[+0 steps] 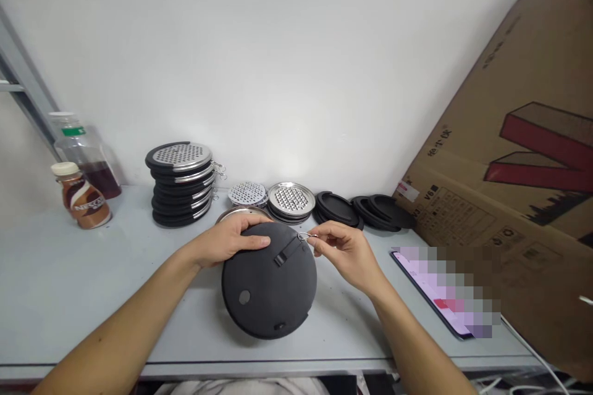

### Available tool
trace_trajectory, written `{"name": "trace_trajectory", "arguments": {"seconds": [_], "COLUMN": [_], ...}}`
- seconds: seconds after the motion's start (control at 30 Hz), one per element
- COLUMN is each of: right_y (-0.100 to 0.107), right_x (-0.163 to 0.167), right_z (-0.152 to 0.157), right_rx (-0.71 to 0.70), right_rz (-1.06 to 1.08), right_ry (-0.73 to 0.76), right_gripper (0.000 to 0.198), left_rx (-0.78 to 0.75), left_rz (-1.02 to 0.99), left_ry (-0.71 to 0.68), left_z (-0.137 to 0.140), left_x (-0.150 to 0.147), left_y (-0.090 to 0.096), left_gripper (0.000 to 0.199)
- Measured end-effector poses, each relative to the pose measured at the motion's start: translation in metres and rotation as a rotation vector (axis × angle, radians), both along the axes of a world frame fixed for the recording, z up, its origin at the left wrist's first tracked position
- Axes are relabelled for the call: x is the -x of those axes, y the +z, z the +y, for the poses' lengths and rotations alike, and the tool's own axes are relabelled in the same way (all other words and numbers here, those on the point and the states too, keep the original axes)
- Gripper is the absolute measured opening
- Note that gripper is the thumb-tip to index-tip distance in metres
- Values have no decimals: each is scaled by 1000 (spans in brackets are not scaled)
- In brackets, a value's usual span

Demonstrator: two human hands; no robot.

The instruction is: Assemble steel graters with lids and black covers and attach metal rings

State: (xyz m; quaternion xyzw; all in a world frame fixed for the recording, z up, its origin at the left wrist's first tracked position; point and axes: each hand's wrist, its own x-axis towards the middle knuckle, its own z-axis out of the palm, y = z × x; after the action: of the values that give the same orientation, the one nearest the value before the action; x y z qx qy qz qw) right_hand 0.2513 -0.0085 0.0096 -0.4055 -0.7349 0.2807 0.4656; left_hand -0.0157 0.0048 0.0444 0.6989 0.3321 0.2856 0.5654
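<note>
A round black disc (273,290) is held tilted above the front of the table, its flat face toward me. My left hand (241,237) grips its upper left edge, thumb on the face and fingers behind. Between the thumb and fingertips of my right hand (340,250) is a small wire ring (303,236) at the disc's upper right edge. A small black latch-like piece (280,258) sits on the face near that ring. Part of a metal disc (236,213) shows behind my left hand.
Black-rimmed graters (182,185) are stacked at back left, beside two bottles (86,200). Metal grater plates (291,200) and black round covers (340,208) lie along the wall. At right are a phone (430,296) and a large cardboard box (519,197).
</note>
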Motion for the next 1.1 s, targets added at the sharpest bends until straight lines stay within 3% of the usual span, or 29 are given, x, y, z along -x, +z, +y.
{"name": "trace_trajectory", "arguments": {"seconds": [0.37,0.67,0.8,1.0,1.1], "right_y": [4,-3,1,7,3], "right_x": [18,31,29,22,27], "right_z": [-19,-27,-20,-1,-3], "right_rx": [-415,-448,-280,393,458], "right_rz": [-52,-93,43,584,685], "right_ry": [-157,-266,-260,46,39], "right_gripper": [14,14,11,21,22], "left_rx": [35,51,70,-85,-183], "left_rz": [-22,-10,-33,-8,9], "left_ry": [-38,-91,-52,54,68], "left_z": [-3,-3,-3,-6,-9], "left_x": [1,4,2,-2,-6], "left_y": [2,9,6,8,9], "left_gripper": [43,42,44,42,41]}}
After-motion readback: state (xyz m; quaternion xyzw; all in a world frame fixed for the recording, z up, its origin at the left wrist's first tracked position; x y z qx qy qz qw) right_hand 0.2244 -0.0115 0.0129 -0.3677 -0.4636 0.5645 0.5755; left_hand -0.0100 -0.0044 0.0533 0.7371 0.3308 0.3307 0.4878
